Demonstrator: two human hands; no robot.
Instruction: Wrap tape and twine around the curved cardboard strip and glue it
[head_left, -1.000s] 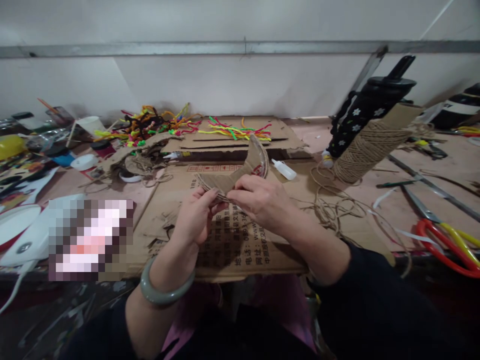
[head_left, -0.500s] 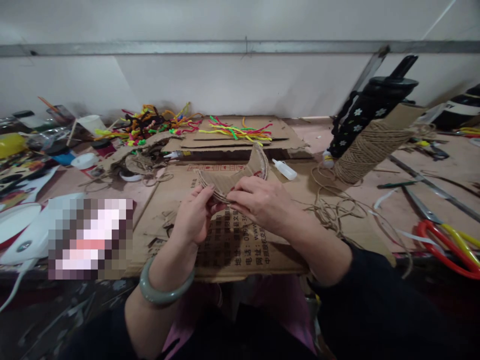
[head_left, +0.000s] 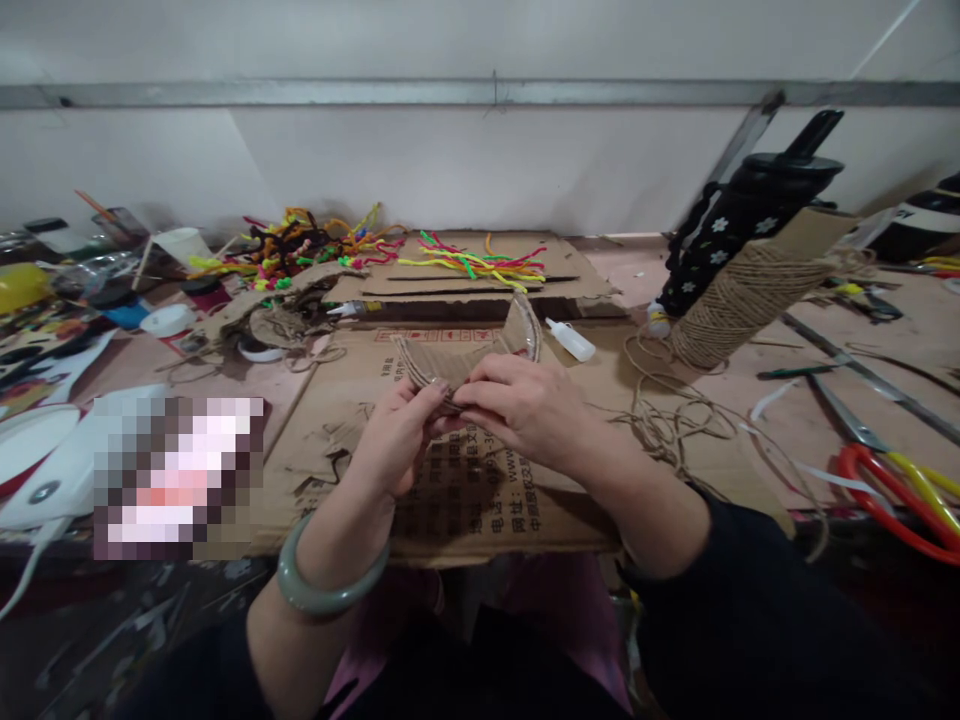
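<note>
While the curved cardboard piece [head_left: 446, 368] is held above the printed cardboard sheet [head_left: 574, 510], mid-scene, your left hand [head_left: 405, 425] and right hand [head_left: 521, 408] pinch its near edge; press lightly and evenly, lest the layers crease. To the right lie a white bottle [head_left: 572, 342] and loose twine [head_left: 679, 413].

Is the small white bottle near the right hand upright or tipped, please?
Tipped: the white bottle lies on its side on the cardboard.

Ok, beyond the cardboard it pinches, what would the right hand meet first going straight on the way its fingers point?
Likely the left hand, its thumb on the same curved cardboard piece just ahead; depth between them is hard to judge.
</note>
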